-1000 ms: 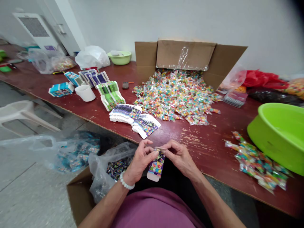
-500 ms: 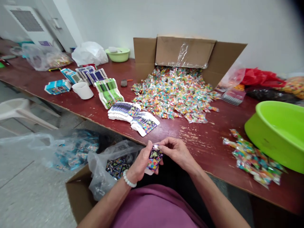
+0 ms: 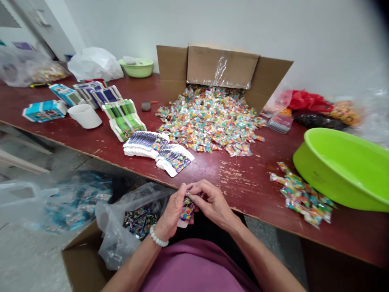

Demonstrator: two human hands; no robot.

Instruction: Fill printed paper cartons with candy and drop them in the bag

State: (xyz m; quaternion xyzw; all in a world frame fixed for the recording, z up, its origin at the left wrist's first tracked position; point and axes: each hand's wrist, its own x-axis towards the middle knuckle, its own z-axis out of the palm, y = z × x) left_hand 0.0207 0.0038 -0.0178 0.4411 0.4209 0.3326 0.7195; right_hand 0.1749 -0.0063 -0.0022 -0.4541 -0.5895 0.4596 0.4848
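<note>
Scuffed red table (image 3: 243,178) by white wall (image 3: 212,24), both hands (image 3: 194,205) clamped on small box (image 3: 186,210).

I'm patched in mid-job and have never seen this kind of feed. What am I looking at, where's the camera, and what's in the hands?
There is no machine: a camera worn on a person's head looks down at their own bare hands. The left hand and right hand together hold a small colourful printed carton at the near edge of a red-brown table. On the table lie a heap of wrapped candies spilling from an open cardboard box, stacks of flat cartons, a white cup and a green basin.
</note>
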